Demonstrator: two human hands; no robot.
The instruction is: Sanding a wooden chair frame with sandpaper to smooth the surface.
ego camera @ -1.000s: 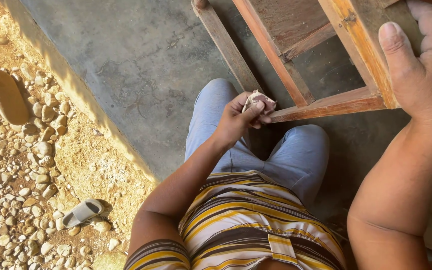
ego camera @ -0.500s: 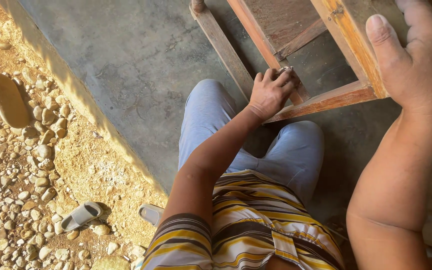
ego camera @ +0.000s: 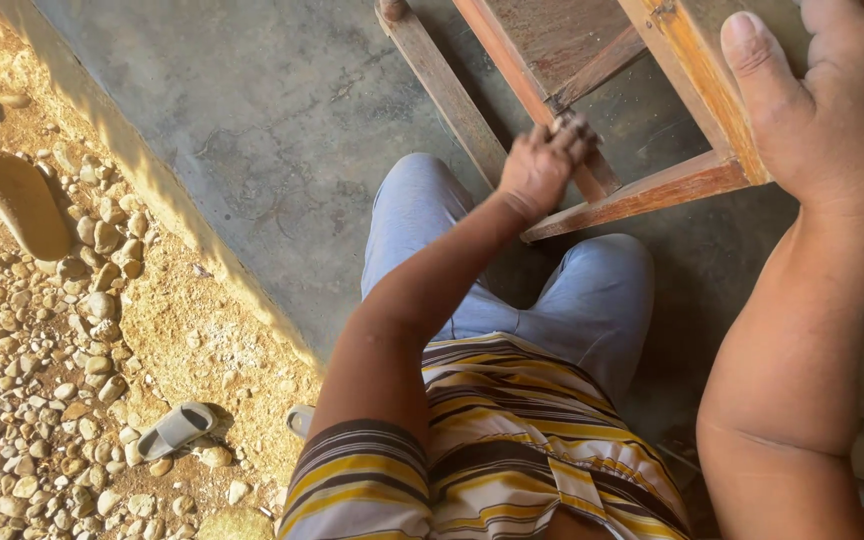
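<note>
Concrete floor [ego camera: 282,150] lay below; left hand [ego camera: 542,165] pressed closed on a wooden frame [ego camera: 652,190] rail, right hand [ego camera: 832,110] gripped its post.

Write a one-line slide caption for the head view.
Left hand pressed on a rail of the wooden frame, right hand gripping its leg, above a concrete floor.

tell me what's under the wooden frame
Under the frame lie grey concrete floor and the person's knees in light blue trousers. The left hand covers part of a rail; the right hand hides the corner post and what lies beneath it.
</note>
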